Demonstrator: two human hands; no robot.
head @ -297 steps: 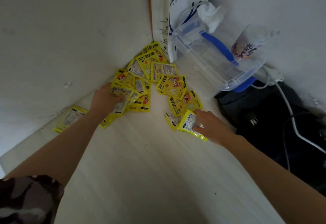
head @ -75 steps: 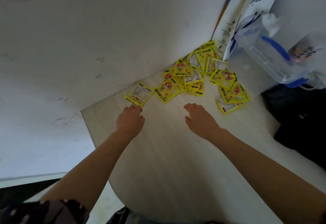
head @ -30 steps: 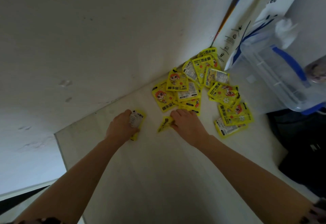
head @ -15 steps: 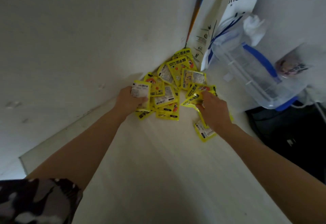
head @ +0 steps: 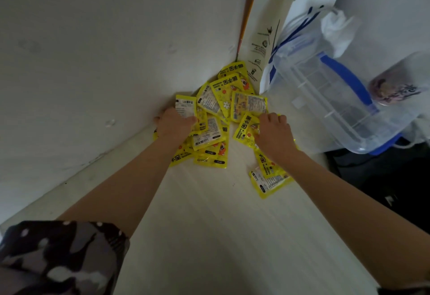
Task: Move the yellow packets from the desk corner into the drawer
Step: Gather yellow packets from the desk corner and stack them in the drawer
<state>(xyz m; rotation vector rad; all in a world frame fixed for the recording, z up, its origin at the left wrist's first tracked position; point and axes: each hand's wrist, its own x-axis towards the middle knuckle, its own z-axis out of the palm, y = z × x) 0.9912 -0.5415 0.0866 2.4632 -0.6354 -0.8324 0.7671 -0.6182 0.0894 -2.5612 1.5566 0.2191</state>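
Since a second ago you've swept the stray packets (head: pixel 217 118) back into the corner heap, which lies between and under your hands. Your left hand (head: pixel 173 124) grips one packet, your right hand (head: pixel 274 135) pinches another; no drawer shows, so gathering continues.

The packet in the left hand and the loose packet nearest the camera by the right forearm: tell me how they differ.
The packet in the left hand is gripped by the left hand and stands up over the pile; the loose packet lies flat on the desk, untouched. The held one is at the pile's left edge by the wall; the loose one lies apart at the near right. Both are yellow with the white label side showing.
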